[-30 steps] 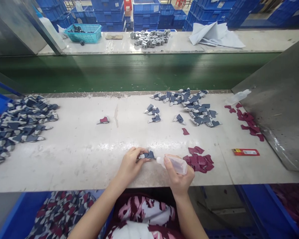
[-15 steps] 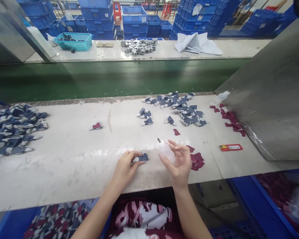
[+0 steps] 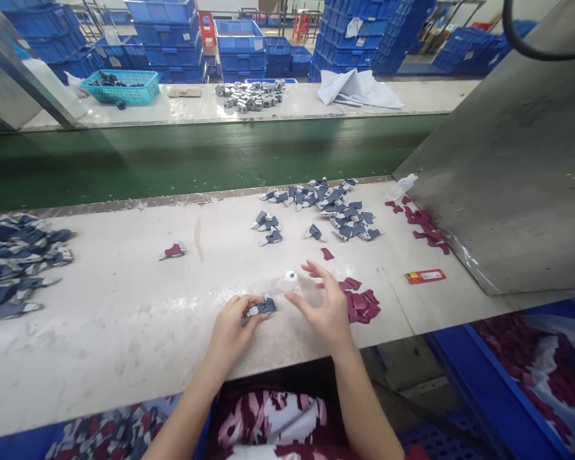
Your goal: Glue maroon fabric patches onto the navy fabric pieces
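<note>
My left hand (image 3: 232, 326) pinches a small dark blue and light grey piece (image 3: 267, 306) between thumb and fingers, low over the table. Just right of it, a translucent white squeeze bottle (image 3: 290, 281) with a small dark tip is beside my right thumb and fingertips. My right hand (image 3: 323, 303) has its fingers spread; whether the thumb touches the bottle is hard to see. Close to this hand lies a pile of maroon pieces (image 3: 364, 305), with one single maroon piece (image 3: 326, 253) farther back.
Blue-grey pieces (image 3: 349, 217) lie in a heap behind my hands, and more (image 3: 19, 255) at the far left. A maroon-topped piece (image 3: 173, 250) sits alone. At right are a red packet (image 3: 425, 276) and a metal panel (image 3: 508, 172). A green strip (image 3: 220, 153) runs behind.
The bottle has moved left relative to my right fingers and turned, its tip no longer pointing up and away. My left hand keeps the piece. The whole view has shifted slightly.
</note>
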Motion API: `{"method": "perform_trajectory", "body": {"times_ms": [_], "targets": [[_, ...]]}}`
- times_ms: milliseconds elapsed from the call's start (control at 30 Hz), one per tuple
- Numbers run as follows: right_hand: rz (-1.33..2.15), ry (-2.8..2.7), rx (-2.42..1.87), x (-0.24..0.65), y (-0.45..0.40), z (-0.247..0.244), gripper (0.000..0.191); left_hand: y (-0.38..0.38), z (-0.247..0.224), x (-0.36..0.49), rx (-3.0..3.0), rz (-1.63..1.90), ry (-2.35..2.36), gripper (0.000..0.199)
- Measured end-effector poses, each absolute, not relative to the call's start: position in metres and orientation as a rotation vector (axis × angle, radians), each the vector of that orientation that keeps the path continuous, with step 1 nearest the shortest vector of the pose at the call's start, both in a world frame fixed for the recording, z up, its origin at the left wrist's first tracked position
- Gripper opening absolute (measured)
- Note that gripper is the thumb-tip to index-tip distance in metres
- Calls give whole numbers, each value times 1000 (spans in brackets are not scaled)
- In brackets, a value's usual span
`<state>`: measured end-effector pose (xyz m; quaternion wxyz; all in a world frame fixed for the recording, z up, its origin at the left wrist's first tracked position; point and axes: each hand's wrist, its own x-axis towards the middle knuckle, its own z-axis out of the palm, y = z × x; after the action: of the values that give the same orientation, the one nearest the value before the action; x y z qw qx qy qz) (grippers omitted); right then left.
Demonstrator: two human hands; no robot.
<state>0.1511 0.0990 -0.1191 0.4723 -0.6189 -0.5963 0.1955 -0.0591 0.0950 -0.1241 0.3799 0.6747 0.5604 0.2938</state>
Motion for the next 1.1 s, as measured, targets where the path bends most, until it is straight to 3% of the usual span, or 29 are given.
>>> {"method": "perform_trajectory", "body": {"times_ms": [100, 267, 400, 500, 667, 867, 1100], "targets": [[208, -1632, -1624, 198, 98, -118, 25, 95, -124, -59, 1705, 757, 1438, 12], [112, -1913, -1699, 258, 100, -129, 30, 94, -125, -59, 1687, 780, 1443, 13], [152, -1949, -1685, 255, 100, -122, 37, 92, -121, -58, 1626, 859, 1441, 12], [161, -1862, -1628, 237, 92, -107, 29, 88, -117, -55, 1578, 920, 1447, 13], [519, -1618, -1503, 195, 71, -93, 10, 76, -111, -45, 1481, 1083, 1451, 11], [1012, -1232, -1344, 143, 54, -92, 13, 64, -107, -31, 1337, 1191, 1365, 13], [1021, -1036, -1441, 117, 49, -87, 21, 60, -109, -27, 1254, 1253, 1300, 14]]}}
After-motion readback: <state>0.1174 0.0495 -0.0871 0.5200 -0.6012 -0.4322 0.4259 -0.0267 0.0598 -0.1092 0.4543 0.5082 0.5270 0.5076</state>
